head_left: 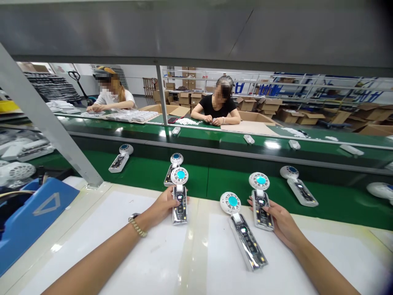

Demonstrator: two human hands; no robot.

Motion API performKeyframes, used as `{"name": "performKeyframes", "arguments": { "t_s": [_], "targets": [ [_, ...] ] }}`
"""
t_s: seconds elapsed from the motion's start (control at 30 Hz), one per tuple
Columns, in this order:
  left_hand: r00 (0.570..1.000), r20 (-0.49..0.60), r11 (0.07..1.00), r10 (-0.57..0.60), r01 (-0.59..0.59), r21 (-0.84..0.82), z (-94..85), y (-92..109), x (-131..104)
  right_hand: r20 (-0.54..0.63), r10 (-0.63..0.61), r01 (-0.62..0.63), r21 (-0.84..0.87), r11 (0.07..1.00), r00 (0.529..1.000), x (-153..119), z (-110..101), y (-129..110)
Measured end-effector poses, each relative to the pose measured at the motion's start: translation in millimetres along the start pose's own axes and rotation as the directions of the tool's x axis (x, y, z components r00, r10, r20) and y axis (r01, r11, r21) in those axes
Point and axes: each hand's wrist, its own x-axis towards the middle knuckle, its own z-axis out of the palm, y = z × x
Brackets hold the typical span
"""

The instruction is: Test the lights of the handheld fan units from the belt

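My left hand [166,205] is closed round a small handheld fan [179,211], thumb on its dark clear-cased body. Its round white head with a blue centre points up, away from me. In my right hand [281,219] is a matching handheld fan [262,215], gripped by the body with the thumb on the front. Between the hands, nearer the right one, a third fan [248,241] lies on the white worktop [153,254]. Small lights show on all three bodies. A bracelet [138,226] circles my left wrist.
Several more fans, such as one on the left [119,162] and one on the right [299,188], lie on the green conveyor belt [147,168]. A blue bin [46,217] stands at the left beside a slanted metal post [61,110]. Two people sit across the line.
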Motion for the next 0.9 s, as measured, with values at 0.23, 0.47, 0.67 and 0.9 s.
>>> {"name": "performKeyframes", "arguments": {
  "t_s": [0.23, 0.47, 0.67, 0.9],
  "targets": [
    [1.0, 0.012, 1.0, 0.017, -0.017, -0.014, -4.5, -6.0, 1.9, 0.01, 0.024, -0.024, 0.012, 1.0, 1.0, 0.3, -1.5, 0.5],
    [1.0, 0.002, 1.0, -0.004, 0.005, -0.011, -1.6, -1.8, -1.0, 0.002, 0.028, -0.028, -0.026, 0.999, 1.0, -1.7, 0.6, -2.6],
    [1.0, 0.021, 1.0, -0.014, 0.014, 0.012, -0.1, 0.0, -2.2, -0.005, 0.022, -0.022, -0.007, 1.0, 1.0, -3.2, 3.6, -2.9],
    [1.0, 0.012, 1.0, -0.005, 0.005, 0.011, 2.0, -0.6, -2.0, -0.009, 0.041, -0.041, 0.017, 0.999, 0.999, -4.0, 1.8, -2.5]
  ]
}}
